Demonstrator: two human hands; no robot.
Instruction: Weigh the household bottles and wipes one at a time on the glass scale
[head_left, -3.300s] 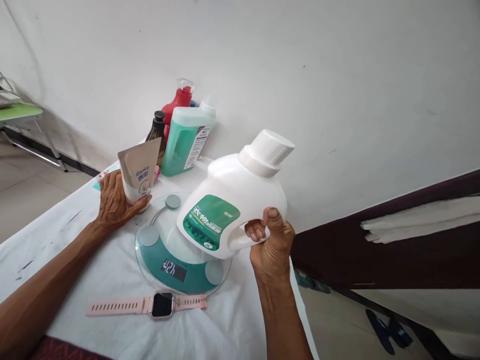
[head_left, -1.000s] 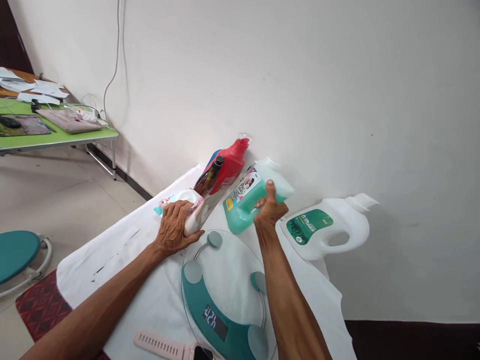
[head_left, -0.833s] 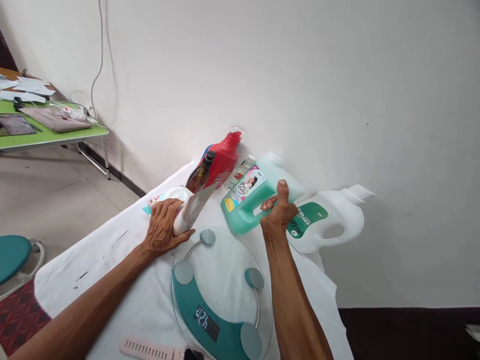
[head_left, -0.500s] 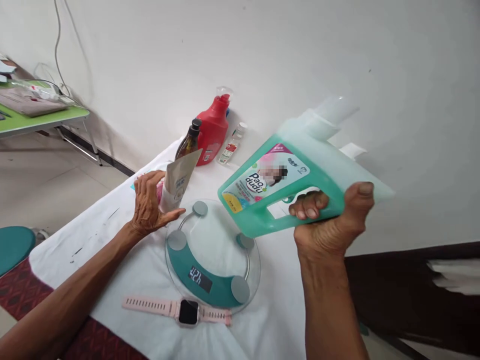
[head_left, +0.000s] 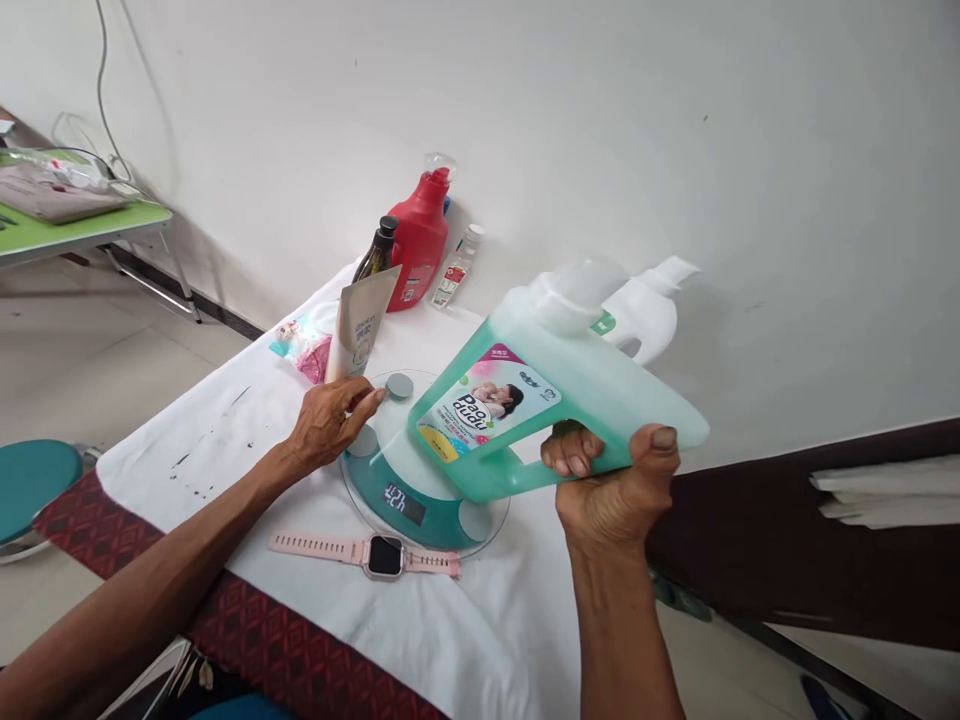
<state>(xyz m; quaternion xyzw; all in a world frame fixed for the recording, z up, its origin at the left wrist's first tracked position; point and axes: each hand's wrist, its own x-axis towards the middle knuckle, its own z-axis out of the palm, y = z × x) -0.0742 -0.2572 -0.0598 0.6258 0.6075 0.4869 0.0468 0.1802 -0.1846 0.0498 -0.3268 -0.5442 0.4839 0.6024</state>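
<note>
Green liquid fills a bottle (head_left: 600, 375) tilted over the glass scale (head_left: 438, 528), right hand (head_left: 615, 490) clamped on its handle, likely for weight; left hand (head_left: 326, 425) curls beside an upright tube (head_left: 364, 325), grip unclear.

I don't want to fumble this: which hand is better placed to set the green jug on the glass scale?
Right, I'd say. The right hand has the jug by its handle, base seemingly above the scale. The left hand is away from the jug.
</note>
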